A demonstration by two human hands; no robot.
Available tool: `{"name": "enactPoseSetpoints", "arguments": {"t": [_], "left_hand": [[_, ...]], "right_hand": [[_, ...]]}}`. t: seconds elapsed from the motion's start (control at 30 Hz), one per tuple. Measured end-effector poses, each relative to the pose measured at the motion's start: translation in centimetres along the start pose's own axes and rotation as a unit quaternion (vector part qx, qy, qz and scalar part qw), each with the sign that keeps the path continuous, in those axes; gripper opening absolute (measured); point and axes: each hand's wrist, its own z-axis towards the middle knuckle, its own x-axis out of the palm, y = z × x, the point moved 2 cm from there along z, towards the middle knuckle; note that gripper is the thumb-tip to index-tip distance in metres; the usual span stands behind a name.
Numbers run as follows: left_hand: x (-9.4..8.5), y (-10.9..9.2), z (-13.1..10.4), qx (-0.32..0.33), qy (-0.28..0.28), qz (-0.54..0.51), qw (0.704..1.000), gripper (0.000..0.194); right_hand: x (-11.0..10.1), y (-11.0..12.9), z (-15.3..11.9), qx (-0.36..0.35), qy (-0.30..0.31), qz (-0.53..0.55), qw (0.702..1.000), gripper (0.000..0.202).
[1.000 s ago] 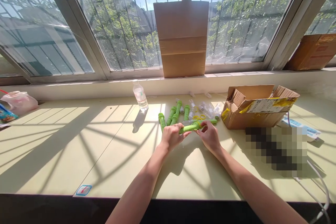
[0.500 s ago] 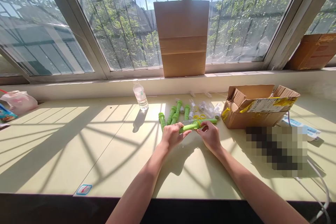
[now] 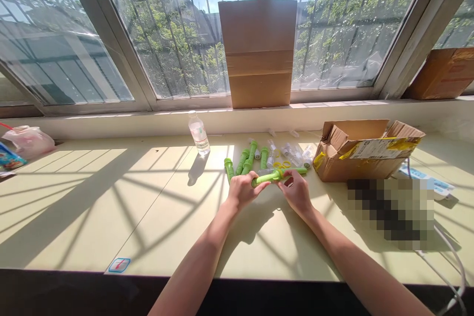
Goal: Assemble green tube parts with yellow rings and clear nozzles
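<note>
A bright green plastic tube with a wider collar (image 3: 267, 177) is held level above the table between both hands. My left hand (image 3: 240, 190) is closed around its left end, thumb stretched along the underside. My right hand (image 3: 296, 190) pinches it near the collar at the right. Just beyond the hands lie several similar green tubes (image 3: 242, 160), some leaning over one another. Yellow rings (image 3: 284, 164) and clear plastic pieces with white ridged parts (image 3: 294, 154) are scattered to their right. Another green tube (image 3: 300, 171) shows partly behind my right hand.
An opened cardboard box (image 3: 363, 165) stands to the right, beside a power strip (image 3: 429, 180) and white cables. A water bottle (image 3: 200, 136) is upright at the back. Flat cardboard (image 3: 261, 59) leans against the window. A pinkish bag (image 3: 29, 142) sits far left.
The held tube has shifted very slightly, and both hands keep nearly the same grip. The whole view has moved a little; the things on the table stay in place.
</note>
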Motion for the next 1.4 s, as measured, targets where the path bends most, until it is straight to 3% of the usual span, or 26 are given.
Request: {"name": "enactPoseSetpoints", "arguments": {"t": [0.3, 0.47, 0.77, 1.2, 1.4], "left_hand": [[-0.01, -0.33, 0.07, -0.02, 0.03, -0.008, 0.999, 0.041], [0.21, -0.34, 0.03, 0.009, 0.044, -0.034, 0.998, 0.035], [0.83, 0.09, -0.14, 0.06, -0.016, -0.024, 0.998, 0.018], [0.72, 0.32, 0.03, 0.04, -0.023, -0.029, 0.999, 0.02], [0.32, 0.21, -0.02, 0.036, -0.003, -0.027, 0.999, 0.032]], "right_hand": [[0.22, -0.45, 0.05, -0.011, -0.018, -0.02, 1.0, 0.035], [0.15, -0.51, 0.2, -0.016, -0.038, -0.024, 0.999, 0.04], [0.04, -0.27, 0.21, -0.007, -0.04, -0.02, 0.999, 0.036], [0.0, -0.31, 0.14, -0.007, -0.035, -0.02, 0.999, 0.032], [0.18, -0.23, 0.03, 0.003, -0.007, -0.024, 1.0, 0.024]]}}
